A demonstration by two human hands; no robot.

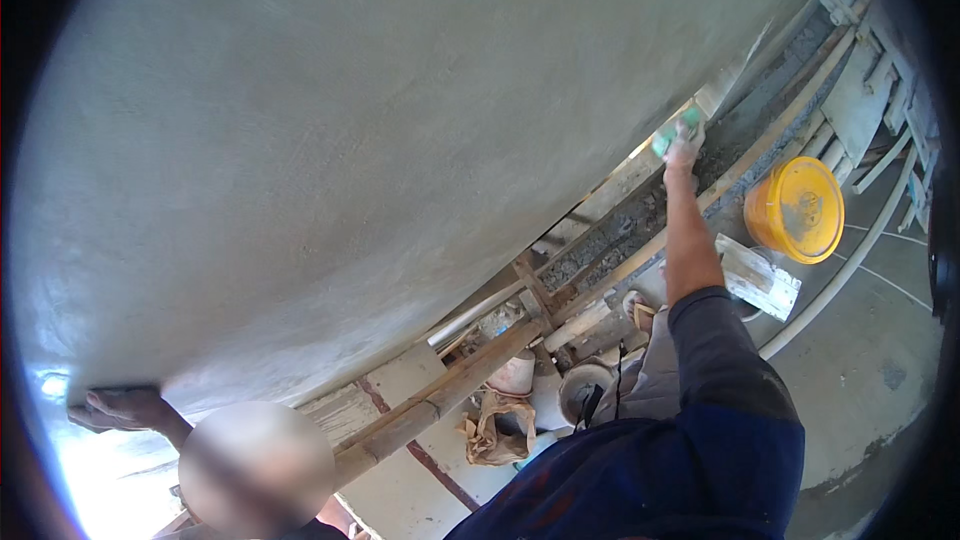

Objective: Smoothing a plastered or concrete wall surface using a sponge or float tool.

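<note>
My right hand, dusted pale, is closed around a green sponge at the lower edge of a large grey plastered wall. That arm is stretched far forward and right. At the far left my left hand rests at the wall with its fingers extended and nothing visible in them. A dark patch, maybe its shadow, lies along the upper side of this hand. A blurred round patch hides most of the left forearm.
A yellow lidded bucket stands right of my right arm, near a pale hose. Long wooden poles run along the wall's base. Below are a torn paper bag, a round container, a whitish board and my sandalled foot.
</note>
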